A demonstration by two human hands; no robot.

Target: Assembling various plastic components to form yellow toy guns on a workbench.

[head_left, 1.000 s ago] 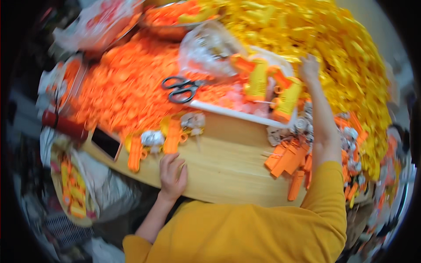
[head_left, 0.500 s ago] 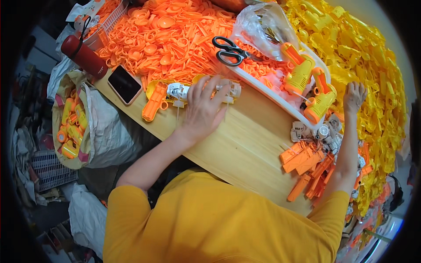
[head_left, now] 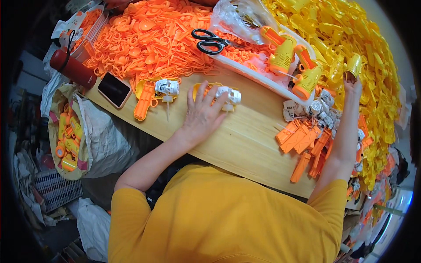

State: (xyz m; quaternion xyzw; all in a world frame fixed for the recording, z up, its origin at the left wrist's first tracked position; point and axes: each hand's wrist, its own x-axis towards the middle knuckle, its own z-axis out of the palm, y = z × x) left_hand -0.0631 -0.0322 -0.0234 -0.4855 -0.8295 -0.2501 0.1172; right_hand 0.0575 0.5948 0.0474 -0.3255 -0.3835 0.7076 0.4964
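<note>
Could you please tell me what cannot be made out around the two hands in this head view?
- Yellow plastic shell under the left hand: the palm hides most of it.
- Small white motor unit: the fingertips cover part of it.
- Yellow cylindrical plastic part at the right hand: the grip is too small and bent by the fisheye rim.
- Grey sack: its bottom is hidden below the wooden table edge.

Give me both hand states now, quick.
Left hand: open, flat on the yellow shell with white motor part on the wooden table.
Right hand: closed on a yellow plastic piece.
</note>
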